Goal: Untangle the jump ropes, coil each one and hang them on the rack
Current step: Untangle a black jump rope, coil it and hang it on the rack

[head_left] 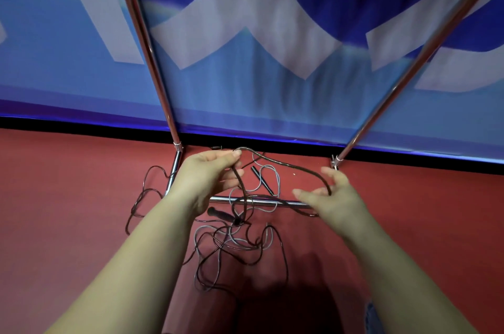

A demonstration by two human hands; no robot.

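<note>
Two bare forearms reach out over the red floor. The left hand pinches a thin dark jump rope; its loop runs to the right hand, fingers loosely spread beneath it. Dark and grey ropes lie tangled below, across the chrome rack base.

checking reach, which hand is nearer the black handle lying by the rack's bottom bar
Left. The left hand pinches the dark rope just above the black handle; the right hand is off to the handle's right, cradling the rope's loop.

Two jump ropes, one rack
</note>
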